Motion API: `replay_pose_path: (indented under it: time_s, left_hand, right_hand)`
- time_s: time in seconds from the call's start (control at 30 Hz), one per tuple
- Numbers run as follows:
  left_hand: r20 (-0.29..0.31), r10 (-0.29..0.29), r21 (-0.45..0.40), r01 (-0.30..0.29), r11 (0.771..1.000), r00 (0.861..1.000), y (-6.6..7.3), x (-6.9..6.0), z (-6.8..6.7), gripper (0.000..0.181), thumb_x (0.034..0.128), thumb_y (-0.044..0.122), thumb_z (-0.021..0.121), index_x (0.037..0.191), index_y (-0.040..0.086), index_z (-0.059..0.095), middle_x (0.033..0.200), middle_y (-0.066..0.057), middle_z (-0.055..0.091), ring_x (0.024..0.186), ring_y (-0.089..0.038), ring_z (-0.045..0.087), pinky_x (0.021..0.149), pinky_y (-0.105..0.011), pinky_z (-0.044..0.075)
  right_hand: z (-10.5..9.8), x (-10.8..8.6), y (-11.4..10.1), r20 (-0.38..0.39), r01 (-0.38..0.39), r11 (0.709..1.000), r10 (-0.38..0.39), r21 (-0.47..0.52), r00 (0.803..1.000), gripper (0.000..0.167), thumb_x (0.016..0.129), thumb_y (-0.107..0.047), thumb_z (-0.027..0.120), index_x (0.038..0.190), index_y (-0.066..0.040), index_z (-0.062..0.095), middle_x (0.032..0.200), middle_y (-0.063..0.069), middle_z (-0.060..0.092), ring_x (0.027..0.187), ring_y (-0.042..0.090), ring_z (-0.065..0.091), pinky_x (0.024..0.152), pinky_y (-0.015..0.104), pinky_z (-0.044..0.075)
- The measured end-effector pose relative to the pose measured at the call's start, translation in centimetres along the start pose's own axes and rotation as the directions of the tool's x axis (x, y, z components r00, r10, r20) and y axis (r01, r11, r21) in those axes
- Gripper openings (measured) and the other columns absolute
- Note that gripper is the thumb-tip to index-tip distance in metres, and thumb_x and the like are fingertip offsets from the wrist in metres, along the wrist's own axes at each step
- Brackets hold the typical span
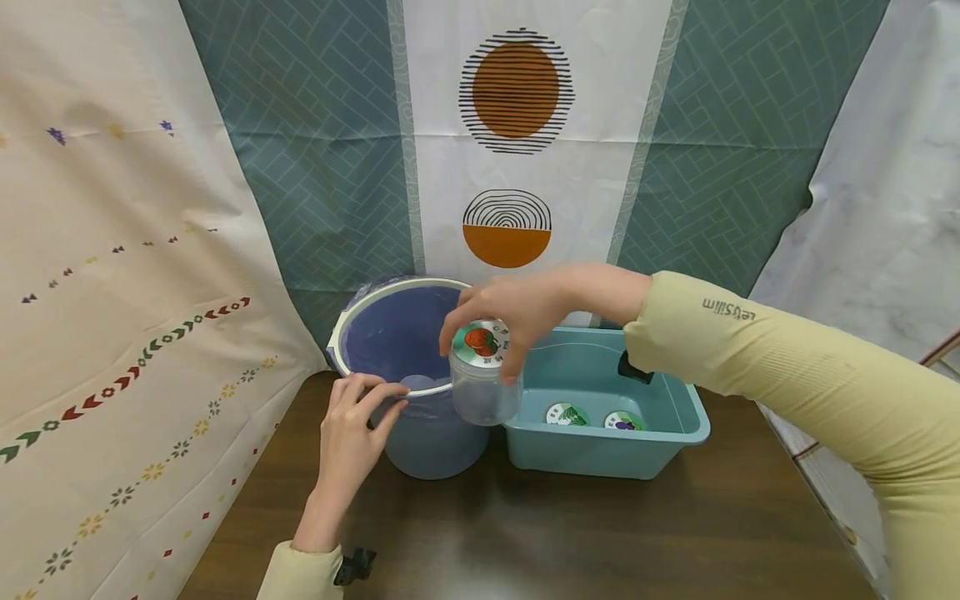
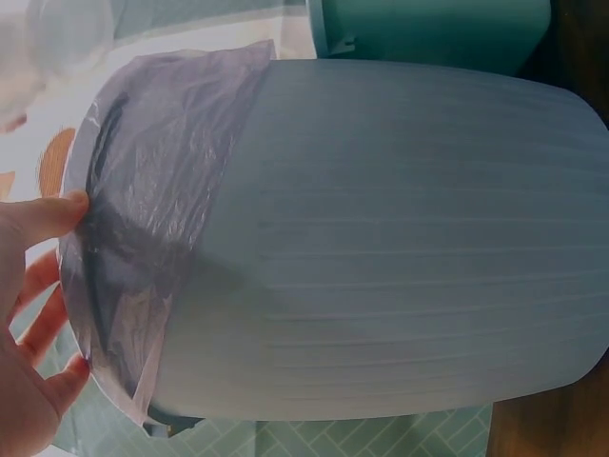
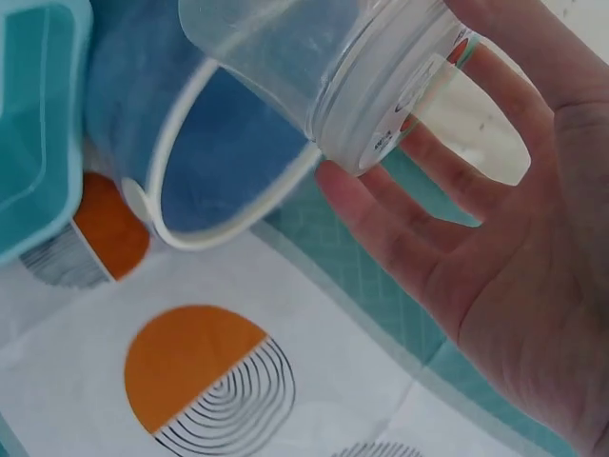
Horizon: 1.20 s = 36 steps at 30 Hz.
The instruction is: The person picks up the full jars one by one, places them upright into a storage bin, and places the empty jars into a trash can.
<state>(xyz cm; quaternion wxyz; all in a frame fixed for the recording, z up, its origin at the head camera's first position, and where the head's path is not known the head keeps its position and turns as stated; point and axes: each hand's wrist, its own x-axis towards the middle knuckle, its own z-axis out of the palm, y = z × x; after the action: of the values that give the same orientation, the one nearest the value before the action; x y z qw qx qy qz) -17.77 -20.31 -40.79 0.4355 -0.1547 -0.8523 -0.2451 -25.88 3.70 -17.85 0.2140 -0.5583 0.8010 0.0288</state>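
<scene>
In the head view my right hand [image 1: 521, 300] holds a clear plastic jar [image 1: 483, 398] from above by its lid, which bears a round green-and-white label with an orange-red picture. The jar is upright, in front of the right part of the rim of a blue bin [image 1: 437, 454]. Fingers and thumb of my left hand [image 1: 348, 429] grip the bin's near white rim. A thin, see-through purplish bag [image 2: 181, 162] lines the bin and folds over its edge. A pale rounded shape shows just inside the near rim; its kind is unclear.
Right of the bin stands a teal rectangular tub [image 1: 592, 457]. Inside it, a round label with a green vegetable [image 1: 567, 414] and another with a purple one [image 1: 624, 421] show. Everything stands on a dark wooden table [image 1: 525, 533], with patterned cloth behind and at the sides.
</scene>
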Motion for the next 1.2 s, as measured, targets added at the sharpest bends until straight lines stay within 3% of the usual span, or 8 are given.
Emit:
replay_pose_path:
  time_s: [0.2,0.4,0.53,0.7,0.9,1.03,1.2]
  left_hand:
    - [0.024,-0.016,0.007,0.016,1.0,1.0,0.0,0.0,-0.1,0.02,0.0774,0.013,0.084,0.095,0.018,0.076,0.095,-0.004,0.061,0.095,-0.024,0.05,0.075,-0.042,0.049]
    - [-0.006,-0.009,-0.013,0.009,1.0,1.0,0.0,-0.2,0.2,0.019,0.0772,0.013,0.084,0.094,0.018,0.076,0.095,-0.004,0.061,0.096,-0.025,0.05,0.078,-0.037,0.045]
    - [-0.02,-0.009,-0.028,0.008,1.0,1.0,-0.1,-0.2,0.3,0.019,0.0776,0.012,0.083,0.094,0.018,0.076,0.096,-0.004,0.061,0.096,-0.026,0.05,0.079,-0.036,0.043]
    - [-0.026,-0.006,-0.03,0.005,1.0,1.0,-0.3,-0.2,0.3,0.019,0.0772,0.012,0.084,0.094,0.018,0.077,0.096,-0.005,0.061,0.096,-0.026,0.05,0.08,-0.036,0.043]
    - [-0.046,-0.004,-0.041,0.002,0.999,0.999,-0.4,-0.2,0.3,0.02,0.0758,0.011,0.084,0.093,0.017,0.077,0.095,-0.006,0.061,0.095,-0.027,0.05,0.08,-0.036,0.042]
    - [-0.042,-0.006,-0.053,0.004,0.999,0.999,-0.4,-0.2,0.3,0.02,0.0764,0.011,0.084,0.094,0.017,0.077,0.095,-0.006,0.061,0.095,-0.028,0.05,0.081,-0.036,0.041]
    - [-0.038,-0.011,-0.061,0.009,0.998,0.999,-0.3,-0.2,0.6,0.019,0.0765,0.011,0.084,0.093,0.017,0.077,0.095,-0.006,0.061,0.095,-0.027,0.05,0.081,-0.035,0.04]
  right_hand:
    - [-2.8,1.8,1.0,-0.011,-0.076,0.997,0.075,-0.032,0.997,0.07,0.077,-0.033,0.084,0.139,-0.034,0.052,0.148,-0.003,0.045,0.135,0.018,0.042,0.108,0.044,0.043]
    - [-4.5,3.7,1.7,-0.061,-0.157,0.988,0.155,-0.015,0.986,0.067,0.079,-0.032,0.084,0.138,-0.04,0.052,0.148,-0.002,0.042,0.137,0.018,0.039,0.108,0.043,0.042]
    - [-5.3,5.3,2.3,-0.094,-0.148,0.988,0.151,0.03,0.984,0.066,0.081,-0.028,0.083,0.138,-0.038,0.051,0.15,-0.006,0.042,0.136,0.015,0.039,0.106,0.038,0.044]
    - [-6.2,8.0,3.3,-0.128,-0.104,0.994,0.106,0.019,0.986,0.067,0.083,-0.025,0.081,0.142,-0.031,0.05,0.152,-0.005,0.043,0.135,0.015,0.043,0.104,0.034,0.045]
    - [-6.0,10.7,4.0,-0.167,-0.166,0.986,0.163,-0.002,0.972,0.068,0.084,-0.029,0.079,0.144,-0.034,0.049,0.15,-0.003,0.046,0.125,0.015,0.048,0.098,0.032,0.046]
    - [-5.4,11.9,4.4,-0.182,-0.199,0.979,0.204,0.046,0.962,0.068,0.084,-0.029,0.078,0.145,-0.034,0.049,0.149,-0.004,0.046,0.116,0.015,0.05,0.092,0.03,0.046]
    - [-4.7,13.0,5.0,-0.207,-0.222,0.968,0.242,0.117,0.948,0.067,0.084,-0.028,0.078,0.145,-0.034,0.049,0.155,-0.003,0.04,0.127,0.014,0.047,0.096,0.03,0.046]
